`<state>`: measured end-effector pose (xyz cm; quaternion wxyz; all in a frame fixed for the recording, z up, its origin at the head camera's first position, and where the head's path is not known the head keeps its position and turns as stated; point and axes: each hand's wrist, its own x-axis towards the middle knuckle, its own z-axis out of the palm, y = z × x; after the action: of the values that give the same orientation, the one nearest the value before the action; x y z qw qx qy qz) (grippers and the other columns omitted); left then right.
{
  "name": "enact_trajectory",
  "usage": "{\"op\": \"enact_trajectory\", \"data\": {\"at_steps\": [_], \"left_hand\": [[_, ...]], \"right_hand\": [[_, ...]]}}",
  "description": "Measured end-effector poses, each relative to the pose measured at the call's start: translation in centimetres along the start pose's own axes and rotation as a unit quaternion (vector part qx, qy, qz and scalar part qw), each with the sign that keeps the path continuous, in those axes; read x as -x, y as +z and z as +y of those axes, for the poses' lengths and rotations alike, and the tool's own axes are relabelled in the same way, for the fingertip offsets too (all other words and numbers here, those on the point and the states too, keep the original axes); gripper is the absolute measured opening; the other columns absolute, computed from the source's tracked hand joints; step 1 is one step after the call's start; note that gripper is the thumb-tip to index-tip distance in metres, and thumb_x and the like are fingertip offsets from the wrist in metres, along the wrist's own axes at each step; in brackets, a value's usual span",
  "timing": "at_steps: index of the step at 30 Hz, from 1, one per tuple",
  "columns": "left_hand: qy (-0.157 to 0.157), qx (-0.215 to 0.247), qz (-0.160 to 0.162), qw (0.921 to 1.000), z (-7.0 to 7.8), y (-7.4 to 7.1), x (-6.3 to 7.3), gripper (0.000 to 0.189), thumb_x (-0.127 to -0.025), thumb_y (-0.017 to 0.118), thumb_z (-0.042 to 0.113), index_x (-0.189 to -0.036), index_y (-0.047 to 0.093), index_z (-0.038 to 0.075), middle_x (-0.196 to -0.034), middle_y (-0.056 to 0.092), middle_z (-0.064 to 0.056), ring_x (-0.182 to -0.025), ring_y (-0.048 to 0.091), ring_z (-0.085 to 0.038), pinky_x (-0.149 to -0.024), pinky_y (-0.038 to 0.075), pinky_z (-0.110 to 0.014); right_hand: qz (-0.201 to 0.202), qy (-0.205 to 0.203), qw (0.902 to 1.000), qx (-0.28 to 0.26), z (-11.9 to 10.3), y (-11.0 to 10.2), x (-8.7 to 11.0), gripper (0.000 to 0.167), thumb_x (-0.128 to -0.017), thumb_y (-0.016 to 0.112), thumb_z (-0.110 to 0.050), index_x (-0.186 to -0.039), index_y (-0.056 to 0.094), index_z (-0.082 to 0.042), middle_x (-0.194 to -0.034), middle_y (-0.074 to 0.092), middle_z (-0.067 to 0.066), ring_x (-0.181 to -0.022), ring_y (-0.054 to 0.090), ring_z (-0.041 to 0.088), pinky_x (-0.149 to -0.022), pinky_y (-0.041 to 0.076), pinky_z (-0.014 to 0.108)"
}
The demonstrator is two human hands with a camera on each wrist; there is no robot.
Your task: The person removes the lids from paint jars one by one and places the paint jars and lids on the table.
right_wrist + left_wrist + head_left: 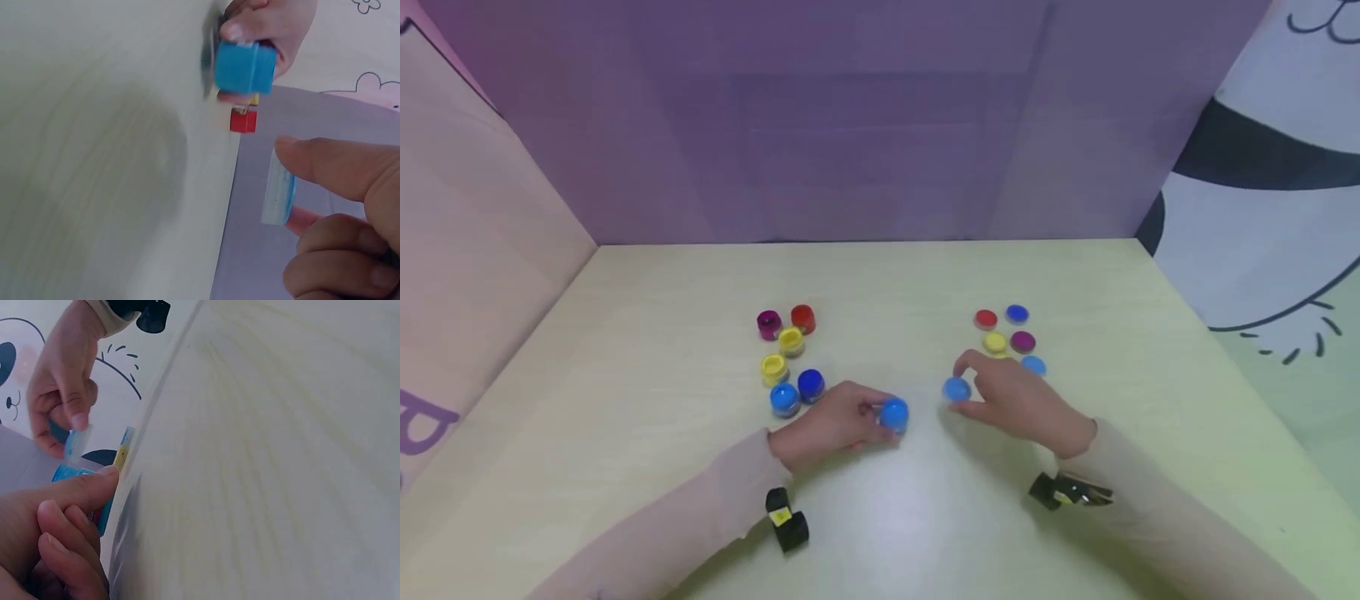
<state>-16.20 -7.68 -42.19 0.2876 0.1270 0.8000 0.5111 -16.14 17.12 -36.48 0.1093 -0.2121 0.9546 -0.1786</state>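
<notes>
My left hand (838, 417) grips a small light blue jar (894, 414) between thumb and fingers, over the middle of the table. To its right, my right hand (1026, 398) pinches a round light blue lid (957, 389) by its edge. A short gap separates lid and jar. In the right wrist view the lid (281, 187) stands on edge between thumb and finger, with the jar (244, 69) beyond it. The left wrist view shows the jar (106, 519) partly hidden behind my left thumb.
Left of my hands stand small jars: purple (768, 325), red (802, 319), two yellow (774, 369), dark blue (811, 385) and light blue (785, 399). Lids lie beyond my right hand: red (986, 319), dark blue (1017, 314), yellow (995, 342), purple (1022, 342), light blue (1033, 365).
</notes>
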Motion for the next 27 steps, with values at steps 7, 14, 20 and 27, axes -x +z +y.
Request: {"op": "enact_trajectory", "data": {"at_steps": [7, 14, 20, 27], "left_hand": [[-0.026, -0.024, 0.031, 0.9989, -0.2, -1.1, 1.3, 0.049, -0.078, 0.077, 0.026, -0.125, 0.062, 0.022, -0.06, 0.046, 0.0, -0.052, 0.044, -0.015, -0.051, 0.034, -0.023], [-0.037, -0.023, 0.047, 0.9979, -0.7, -1.5, 2.2, 0.05, -0.077, 0.078, 0.023, -0.124, 0.063, 0.019, -0.064, 0.047, 0.0, -0.054, 0.045, -0.015, -0.052, 0.035, -0.023], [-0.04, 0.0, 0.045, 0.9982, -0.8, -1.6, 2.6, 0.051, -0.077, 0.078, 0.021, -0.125, 0.062, 0.016, -0.056, 0.042, 0.002, -0.046, 0.04, -0.013, -0.048, 0.032, -0.022], [-0.059, -0.006, 0.051, 0.9969, -0.9, -1.6, 2.6, 0.05, -0.076, 0.078, 0.02, -0.124, 0.063, 0.018, -0.056, 0.044, 0.001, -0.046, 0.042, -0.013, -0.047, 0.033, -0.022]], "right_hand": [[-0.004, 0.001, 1.0, 0.008, 2.4, -0.4, 1.0, 0.038, -0.084, 0.072, -0.023, -0.111, 0.053, -0.004, -0.057, 0.041, -0.004, -0.052, 0.039, 0.009, -0.047, 0.033, 0.022], [-0.023, 0.019, 0.9995, 0.009, 3.9, -0.4, 1.6, 0.029, -0.086, 0.069, -0.02, -0.106, 0.055, -0.005, -0.057, 0.041, -0.004, -0.053, 0.038, 0.01, -0.049, 0.034, 0.023], [-0.042, 0.041, 0.9983, -0.002, 4.1, -0.5, 1.7, 0.028, -0.086, 0.067, -0.018, -0.107, 0.054, -0.006, -0.061, 0.043, -0.001, -0.055, 0.04, 0.012, -0.05, 0.035, 0.025], [-0.053, 0.055, 0.997, -0.011, 4.3, -0.4, 1.7, 0.029, -0.085, 0.068, -0.017, -0.107, 0.054, -0.004, -0.065, 0.047, 0.0, -0.059, 0.043, 0.013, -0.053, 0.039, 0.026]]}}
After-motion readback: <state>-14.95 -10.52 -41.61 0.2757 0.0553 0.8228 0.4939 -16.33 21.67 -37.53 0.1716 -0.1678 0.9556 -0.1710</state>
